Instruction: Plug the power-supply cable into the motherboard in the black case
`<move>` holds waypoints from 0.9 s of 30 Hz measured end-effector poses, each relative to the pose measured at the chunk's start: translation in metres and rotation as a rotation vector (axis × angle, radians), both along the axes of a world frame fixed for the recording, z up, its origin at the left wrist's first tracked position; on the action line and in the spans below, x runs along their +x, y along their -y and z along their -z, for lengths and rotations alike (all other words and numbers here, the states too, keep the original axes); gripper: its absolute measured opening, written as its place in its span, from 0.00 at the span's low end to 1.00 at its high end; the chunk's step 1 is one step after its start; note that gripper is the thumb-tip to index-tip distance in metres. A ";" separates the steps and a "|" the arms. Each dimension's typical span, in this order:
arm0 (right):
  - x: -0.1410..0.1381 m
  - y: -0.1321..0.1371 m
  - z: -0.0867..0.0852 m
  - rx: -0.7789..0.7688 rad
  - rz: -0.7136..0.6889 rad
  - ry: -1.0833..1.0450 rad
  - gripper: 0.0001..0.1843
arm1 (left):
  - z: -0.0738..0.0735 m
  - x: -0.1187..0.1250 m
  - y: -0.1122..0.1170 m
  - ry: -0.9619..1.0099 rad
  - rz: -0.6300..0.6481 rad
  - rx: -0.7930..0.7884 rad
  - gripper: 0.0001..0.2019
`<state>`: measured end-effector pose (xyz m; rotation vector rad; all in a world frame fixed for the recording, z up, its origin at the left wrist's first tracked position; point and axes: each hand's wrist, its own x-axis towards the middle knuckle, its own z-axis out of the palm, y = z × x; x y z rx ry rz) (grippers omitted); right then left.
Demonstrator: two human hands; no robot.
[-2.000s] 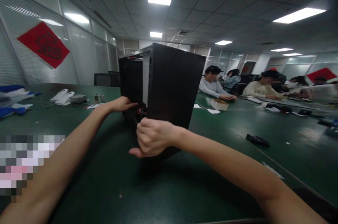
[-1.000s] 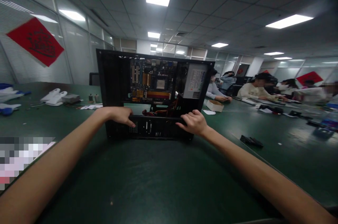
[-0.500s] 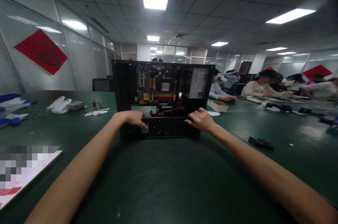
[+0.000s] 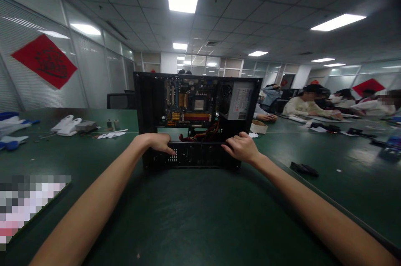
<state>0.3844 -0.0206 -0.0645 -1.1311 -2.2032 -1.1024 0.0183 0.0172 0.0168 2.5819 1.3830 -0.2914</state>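
Note:
A black computer case (image 4: pixel 200 155) stands on the green table, its open side showing the inside. My left hand (image 4: pixel 159 143) grips the near panel's edge at the left, thumb on the outside by a patch of vent holes and fingers hidden inside. At the right, my right hand (image 4: pixel 243 146) has its fingers curled over the same edge. Inside the case are a motherboard (image 4: pixel 191 101) with a bare square processor, a silver power supply (image 4: pixel 239 100) at upper right, and loose red, yellow and black cables (image 4: pixel 205 134) beneath.
Plastic bags (image 4: pixel 67 125), a grey box (image 4: pixel 86 127) and two small bottles lie at the left. A pixelated flat item (image 4: pixel 31 203) is at front left. A small cardboard box (image 4: pixel 258 127) and a black object (image 4: pixel 304 169) lie at the right. Several people sit beyond.
The case looks slightly larger and turned a little, its right side shifting rightward. Both hands keep their hold. The whole view has moved slightly.

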 end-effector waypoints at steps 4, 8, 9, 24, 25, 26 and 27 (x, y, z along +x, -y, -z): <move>-0.002 0.005 -0.002 -0.009 0.054 0.032 0.25 | -0.002 -0.001 0.004 -0.017 -0.022 0.009 0.28; -0.009 0.013 -0.008 -0.069 0.105 0.064 0.26 | -0.002 0.001 0.006 0.156 0.063 0.042 0.35; -0.014 0.015 -0.012 -0.102 0.115 0.068 0.27 | -0.002 0.002 0.005 0.220 0.089 0.066 0.35; -0.140 -0.020 -0.083 -0.721 -0.187 -0.130 0.20 | 0.004 0.024 -0.047 0.267 0.136 0.228 0.19; -0.138 -0.018 -0.086 -0.726 -0.205 -0.127 0.19 | -0.001 0.022 -0.043 0.298 0.148 0.288 0.19; -0.133 -0.014 -0.092 -0.724 -0.238 -0.139 0.17 | -0.009 0.020 -0.037 0.329 0.163 0.344 0.19; -0.128 -0.008 -0.099 -0.721 -0.283 -0.170 0.16 | -0.018 0.020 -0.029 0.363 0.193 0.371 0.20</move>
